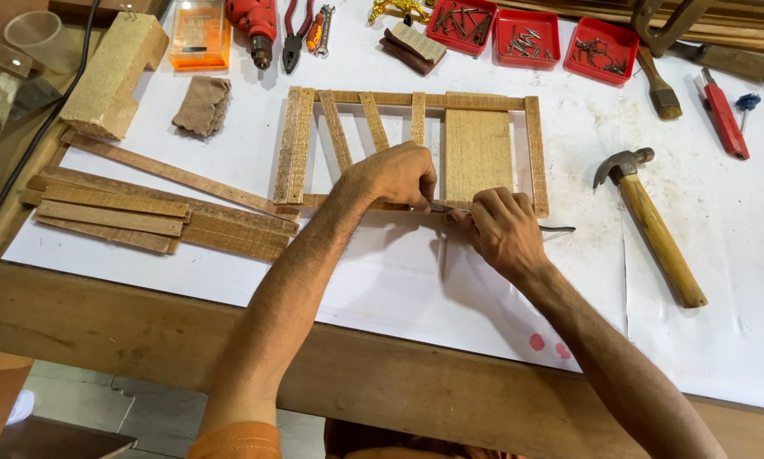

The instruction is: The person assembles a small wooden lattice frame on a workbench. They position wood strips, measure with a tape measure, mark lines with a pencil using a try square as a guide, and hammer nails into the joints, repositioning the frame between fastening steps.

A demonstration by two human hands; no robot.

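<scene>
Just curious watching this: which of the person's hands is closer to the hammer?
The right hand. It rests at the frame's lower edge, with bare paper between it and the hammer to its right. The left hand sits further left, on the frame.

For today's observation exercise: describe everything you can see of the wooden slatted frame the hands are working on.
The wooden slatted frame lies flat on the white-covered workbench. Two long rails join thin slats, some slanted, some upright, and one wide panel, all pale brown, rough-looking wood. The left hand presses on its near rail; the right hand holds a thin metal tool at that rail. A hammer lies apart, to its right.
</scene>
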